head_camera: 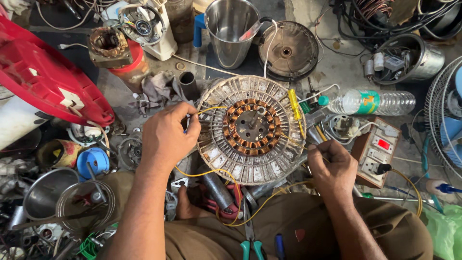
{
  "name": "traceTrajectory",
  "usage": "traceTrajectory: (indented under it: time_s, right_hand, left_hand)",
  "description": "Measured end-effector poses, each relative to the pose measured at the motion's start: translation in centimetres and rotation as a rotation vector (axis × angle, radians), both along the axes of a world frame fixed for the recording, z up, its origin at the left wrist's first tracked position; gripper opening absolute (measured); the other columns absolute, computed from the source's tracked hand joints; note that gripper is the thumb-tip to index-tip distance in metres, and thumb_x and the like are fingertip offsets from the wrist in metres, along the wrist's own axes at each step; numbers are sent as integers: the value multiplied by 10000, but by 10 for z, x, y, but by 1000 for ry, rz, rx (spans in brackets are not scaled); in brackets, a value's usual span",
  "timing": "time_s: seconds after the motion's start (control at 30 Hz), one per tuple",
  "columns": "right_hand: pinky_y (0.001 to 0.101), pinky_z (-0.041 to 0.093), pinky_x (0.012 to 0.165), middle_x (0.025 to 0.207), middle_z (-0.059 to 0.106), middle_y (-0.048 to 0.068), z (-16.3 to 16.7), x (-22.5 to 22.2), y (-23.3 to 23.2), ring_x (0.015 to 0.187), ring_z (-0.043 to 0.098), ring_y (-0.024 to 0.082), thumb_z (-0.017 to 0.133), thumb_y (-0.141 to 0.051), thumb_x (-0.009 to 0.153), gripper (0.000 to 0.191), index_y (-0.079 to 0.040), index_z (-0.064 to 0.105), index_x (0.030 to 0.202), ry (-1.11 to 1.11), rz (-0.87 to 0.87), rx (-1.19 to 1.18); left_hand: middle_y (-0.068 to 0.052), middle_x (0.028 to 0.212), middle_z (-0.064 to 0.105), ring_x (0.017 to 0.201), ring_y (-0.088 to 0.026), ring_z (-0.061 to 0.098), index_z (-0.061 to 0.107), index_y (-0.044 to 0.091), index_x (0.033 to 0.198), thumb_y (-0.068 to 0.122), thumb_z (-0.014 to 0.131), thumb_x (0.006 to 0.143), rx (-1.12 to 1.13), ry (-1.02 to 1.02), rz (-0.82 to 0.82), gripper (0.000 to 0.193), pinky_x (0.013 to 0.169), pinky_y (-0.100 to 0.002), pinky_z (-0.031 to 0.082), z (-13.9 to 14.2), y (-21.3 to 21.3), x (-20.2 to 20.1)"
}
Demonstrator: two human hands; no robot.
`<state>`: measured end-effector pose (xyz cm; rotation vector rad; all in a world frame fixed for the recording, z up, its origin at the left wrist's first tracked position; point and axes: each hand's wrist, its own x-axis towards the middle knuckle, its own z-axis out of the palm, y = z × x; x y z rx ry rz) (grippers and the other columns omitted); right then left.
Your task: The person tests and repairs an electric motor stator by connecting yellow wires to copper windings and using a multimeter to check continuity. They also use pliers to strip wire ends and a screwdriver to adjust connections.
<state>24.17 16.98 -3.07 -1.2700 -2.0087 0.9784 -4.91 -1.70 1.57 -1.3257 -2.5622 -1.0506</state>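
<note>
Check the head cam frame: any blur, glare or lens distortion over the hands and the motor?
Head view: left hand, right hand and the round motor stator are sharp, with no motion blur; light is soft and even, shadows faint; mild glare on the steel jug and plastic bottle; wide-angle stretch toward the edges, seen in the red cover and fan guard.

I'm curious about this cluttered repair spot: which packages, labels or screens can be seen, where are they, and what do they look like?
Plastic bottle: lying on its side right of the round motor, clear, teal cap, green and orange label band.
Switchboard: right of the right hand, brown box, white switches, one red.
Red housing: upper left, small white sticker.
No screens in view.
</note>
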Motion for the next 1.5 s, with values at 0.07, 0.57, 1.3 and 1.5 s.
traceTrajectory:
  time_s: [0.07,0.57,1.3,1.5]
  right_hand:
    - [247,389,554,668,582,-35,0,0,-2,627,476,35,721,-173,948,210,3,655,853,122,-2,-85]
    - [241,417,575,660,590,-28,0,5,0,630,498,35,696,-118,879,150,6,649,808,11,78,-7]
    - [229,434,563,657,617,-20,1,7,-2,625,523,30,694,-105,875,134,8,652,815,-7,69,14]
    - [230,416,574,669,592,-20,2,6,-4,642,491,25,703,-123,927,175,3,630,831,89,79,36]
  left_hand:
    - [-128,901,750,779,-358,715,712,93,932,198,725,877,-26,-37,2,119,680,-461,545,1,-1,0]
    - [-134,931,757,817,-369,715,716,90,945,196,730,876,-24,-24,-43,127,708,-470,548,1,-3,-2]
    - [-134,890,749,760,-364,710,711,88,941,176,731,861,-22,-35,-47,120,665,-465,538,5,-5,-2]
    - [-130,894,750,761,-363,709,709,89,940,181,730,864,-45,-49,-43,121,666,-464,539,5,-4,-2]
